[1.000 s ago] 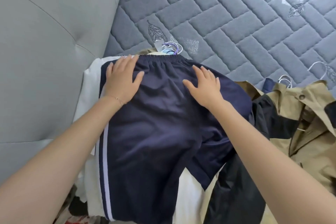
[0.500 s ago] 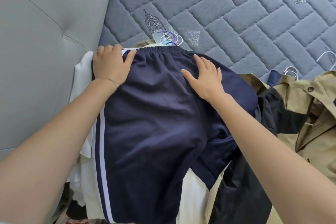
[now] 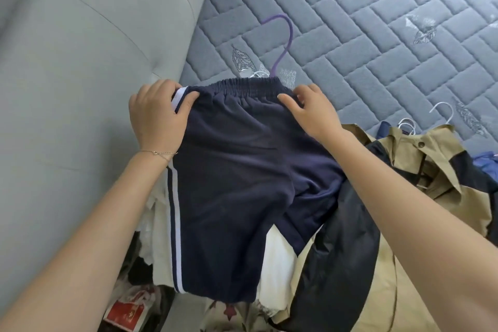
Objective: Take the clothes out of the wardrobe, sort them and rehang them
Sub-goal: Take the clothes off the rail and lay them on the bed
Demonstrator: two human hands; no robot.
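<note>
**Navy shorts up for sorting on bed**

Quilted mattress carries a heap of clothes incl. khaki coat. On top, navy shorts w/ white side stripes. Left hand is closed round the waistband corner; right hand pinches the opposite end. Purple hanger pokes out behind waistband. Risk: hook could snag the pile's other hangers if lifted fast.
</note>
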